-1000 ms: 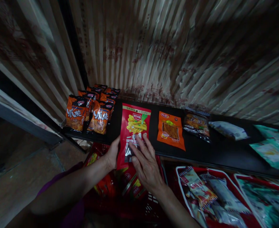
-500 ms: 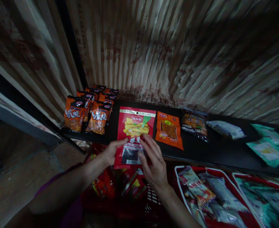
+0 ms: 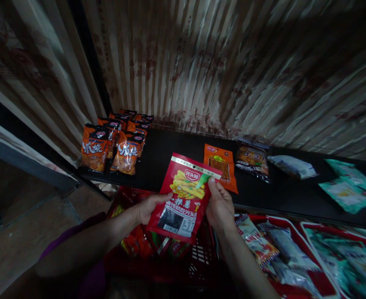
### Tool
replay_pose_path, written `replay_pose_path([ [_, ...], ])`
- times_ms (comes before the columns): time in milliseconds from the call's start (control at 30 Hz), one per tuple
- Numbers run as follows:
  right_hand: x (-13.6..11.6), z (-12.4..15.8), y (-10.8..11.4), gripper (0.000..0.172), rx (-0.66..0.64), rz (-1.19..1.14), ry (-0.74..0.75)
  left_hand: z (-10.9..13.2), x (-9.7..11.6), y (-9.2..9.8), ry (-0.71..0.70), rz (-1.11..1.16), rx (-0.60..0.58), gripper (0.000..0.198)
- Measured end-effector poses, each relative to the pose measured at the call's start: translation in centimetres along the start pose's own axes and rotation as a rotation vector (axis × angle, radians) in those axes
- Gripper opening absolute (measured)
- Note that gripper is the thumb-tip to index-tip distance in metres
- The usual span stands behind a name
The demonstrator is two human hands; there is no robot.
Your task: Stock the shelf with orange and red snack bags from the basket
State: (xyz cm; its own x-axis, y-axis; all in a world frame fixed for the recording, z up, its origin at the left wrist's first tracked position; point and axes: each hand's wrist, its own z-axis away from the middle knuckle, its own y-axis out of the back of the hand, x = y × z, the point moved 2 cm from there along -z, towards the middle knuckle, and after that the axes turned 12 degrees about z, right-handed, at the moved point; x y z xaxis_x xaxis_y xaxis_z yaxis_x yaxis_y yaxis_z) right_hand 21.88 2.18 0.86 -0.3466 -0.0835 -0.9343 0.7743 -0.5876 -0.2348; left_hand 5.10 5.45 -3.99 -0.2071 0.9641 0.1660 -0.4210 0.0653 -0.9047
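Note:
A red snack bag (image 3: 186, 191) with yellow food printed on its front is held between my two hands, tilted, in front of the black shelf's edge. My left hand (image 3: 152, 208) pinches its left side, thumb on the front. At the upper right corner, my right hand (image 3: 220, 204) grips the bag with the thumb on top and fingers curled behind. Just beyond it lies an orange snack bag (image 3: 231, 169) on the shelf, partly covered by the red bag. Below my hands sits a red basket (image 3: 198, 253) with several snack bags inside.
Several orange-and-black snack bags (image 3: 127, 153) stand at the shelf's left end. Rightward on the black shelf (image 3: 282, 197) lie a brown bag (image 3: 253, 160), a white bag (image 3: 293, 166) and green bags (image 3: 346, 194). Two more filled baskets (image 3: 321, 265) stand below. Pleated fabric (image 3: 201, 70) hangs behind.
My right hand has gone from lying across the bag's front to gripping its upper right edge. The red bag has tilted clockwise and come lower, closer to me.

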Motion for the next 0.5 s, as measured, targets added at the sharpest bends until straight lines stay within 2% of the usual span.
replay_pose_path([
  [133,-0.2,0.2,-0.3,0.040,0.009,-0.011,-0.037,0.2,0.0,-0.7,-0.054,-0.056,-0.028,0.049],
  [333,0.0,0.0,-0.3,0.041,0.019,-0.029,-0.058,0.5,0.8,-1.9,-0.409,-0.117,0.147,0.040],
  [500,0.3,0.2,-0.5,0.037,-0.003,0.036,-0.027,0.4,1.3,-2.5,-0.529,-0.105,0.132,0.038],
])
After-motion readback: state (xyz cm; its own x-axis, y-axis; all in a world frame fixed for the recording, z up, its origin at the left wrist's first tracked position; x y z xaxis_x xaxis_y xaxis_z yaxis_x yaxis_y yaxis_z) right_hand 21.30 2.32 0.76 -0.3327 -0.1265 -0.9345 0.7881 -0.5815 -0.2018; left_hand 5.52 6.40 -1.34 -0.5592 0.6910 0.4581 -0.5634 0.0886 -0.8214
